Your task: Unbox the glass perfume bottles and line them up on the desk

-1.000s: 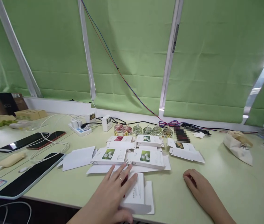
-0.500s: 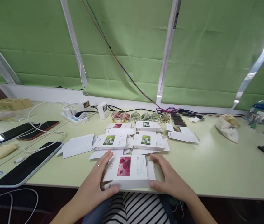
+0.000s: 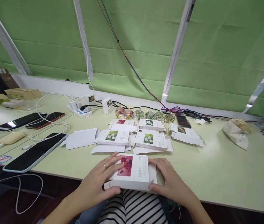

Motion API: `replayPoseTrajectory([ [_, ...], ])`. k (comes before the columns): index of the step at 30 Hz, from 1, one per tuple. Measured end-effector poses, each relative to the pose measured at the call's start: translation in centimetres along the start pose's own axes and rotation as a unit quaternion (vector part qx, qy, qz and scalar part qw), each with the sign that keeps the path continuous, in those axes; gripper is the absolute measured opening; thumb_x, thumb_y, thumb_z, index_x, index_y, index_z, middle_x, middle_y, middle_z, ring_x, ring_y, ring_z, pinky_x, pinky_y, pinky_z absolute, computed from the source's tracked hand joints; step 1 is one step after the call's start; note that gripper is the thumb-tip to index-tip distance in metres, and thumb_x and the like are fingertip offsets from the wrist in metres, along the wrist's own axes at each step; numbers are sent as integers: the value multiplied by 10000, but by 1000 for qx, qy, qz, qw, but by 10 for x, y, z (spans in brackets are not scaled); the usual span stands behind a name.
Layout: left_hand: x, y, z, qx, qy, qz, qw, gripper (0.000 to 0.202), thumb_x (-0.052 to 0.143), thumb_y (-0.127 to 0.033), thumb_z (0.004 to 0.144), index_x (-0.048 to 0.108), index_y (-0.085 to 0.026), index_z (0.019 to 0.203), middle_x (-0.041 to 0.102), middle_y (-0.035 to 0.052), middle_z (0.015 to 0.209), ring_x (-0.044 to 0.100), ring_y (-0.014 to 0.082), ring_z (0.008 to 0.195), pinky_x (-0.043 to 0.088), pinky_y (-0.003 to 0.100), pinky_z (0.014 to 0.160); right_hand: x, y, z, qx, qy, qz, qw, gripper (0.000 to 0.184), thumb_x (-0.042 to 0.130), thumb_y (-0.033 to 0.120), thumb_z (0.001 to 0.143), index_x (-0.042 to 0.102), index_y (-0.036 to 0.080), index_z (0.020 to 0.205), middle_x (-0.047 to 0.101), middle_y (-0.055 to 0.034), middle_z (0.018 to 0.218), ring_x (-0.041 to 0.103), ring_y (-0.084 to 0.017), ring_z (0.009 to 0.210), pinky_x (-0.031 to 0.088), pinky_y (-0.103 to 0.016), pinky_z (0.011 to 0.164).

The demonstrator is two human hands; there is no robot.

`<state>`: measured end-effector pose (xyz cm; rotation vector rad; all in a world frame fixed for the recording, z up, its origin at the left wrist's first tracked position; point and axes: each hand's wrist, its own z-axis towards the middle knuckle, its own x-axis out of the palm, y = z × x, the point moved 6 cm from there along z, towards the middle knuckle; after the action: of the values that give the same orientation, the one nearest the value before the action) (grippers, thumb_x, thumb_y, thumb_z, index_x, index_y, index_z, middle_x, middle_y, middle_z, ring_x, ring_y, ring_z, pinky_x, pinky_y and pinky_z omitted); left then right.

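At the table's front edge lies a white carton [image 3: 136,182] printed with red flowers, its right-end flap standing open. My left hand [image 3: 99,175] grips its left end, fingers across the top and thumb against the front side. Around the right end, by the flap, my right hand [image 3: 167,177] holds it between fingers and thumb. Beyond it lie several similar cartons, partly flattened, among them one with white flowers [image 3: 148,140] and another with white flowers [image 3: 112,137]. A row of round glass bottles [image 3: 150,115] stands behind them.
Phones [image 3: 35,152] and white charging cables lie at the left, near a power strip [image 3: 79,112]. Two small upright white boxes [image 3: 107,106] stand at the back. A cloth pouch [image 3: 237,132] lies at the right. Black cables [image 3: 196,115] run along the wall.
My left hand's fingers have moved from the carton's left edge onto its top, over the picture. My right hand has closed in on the right end. The view has turned slightly.
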<state>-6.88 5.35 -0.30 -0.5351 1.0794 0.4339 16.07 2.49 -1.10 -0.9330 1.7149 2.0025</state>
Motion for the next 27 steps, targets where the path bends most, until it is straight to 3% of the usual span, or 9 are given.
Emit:
replayPoseTrajectory([
  [6,-3,-1,1,-9,28,-56,998,379,579,-346,792,504,-269,1155,440,70,1319,376,260,1260,443,383,955,0,3,0,-32,12,-18,999,651,666,414,687,431,257,1273,465,-71,1268,371,-272,1176,289,-424,1012],
  [12,-1,-4,6,-4,41,-70,997,358,570,-336,802,458,-247,1130,424,88,1281,396,243,1216,445,371,937,-1,2,0,-45,11,59,997,628,681,353,685,435,249,1253,369,-65,1330,369,-228,1217,312,-362,1025],
  [20,4,-13,14,2,39,-82,996,325,571,-318,794,457,-243,1089,426,88,1262,418,248,1178,439,383,926,-3,-5,0,-59,-5,151,987,815,745,420,609,358,230,1301,413,-91,1278,480,-220,1075,406,-353,941],
  [27,3,-13,13,2,29,-76,997,321,573,-310,786,483,-249,1088,455,78,1255,428,247,1179,445,370,919,-4,-3,1,-68,7,158,985,702,726,365,642,403,227,1250,432,-80,1250,486,-213,1046,406,-363,931],
])
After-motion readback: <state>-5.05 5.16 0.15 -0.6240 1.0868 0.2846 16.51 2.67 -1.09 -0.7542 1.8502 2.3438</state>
